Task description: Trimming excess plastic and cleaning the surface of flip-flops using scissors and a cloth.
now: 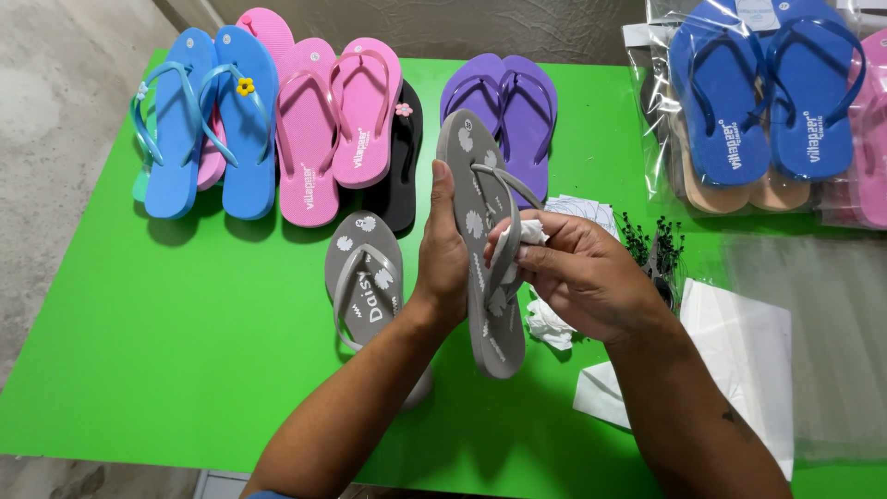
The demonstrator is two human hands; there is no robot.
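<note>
My left hand [442, 254] grips the left edge of a grey flip-flop [476, 199] with white flower prints, holding it tilted above the green table [185, 323]. My right hand [577, 273] presses a small white cloth [519, 238] against the sandal's grey strap near its middle. The matching grey flip-flop [362, 277] lies flat on the table just left of my left wrist.
Pairs of light blue [208, 120], pink [337, 120], black [405, 157] and purple flip-flops [513, 106] lie along the far edge. Bagged blue flip-flops [762, 88] sit at the right. White paper sheets [739, 356], a crumpled white scrap [550, 323] and small black fasteners [651, 245] lie by my right arm.
</note>
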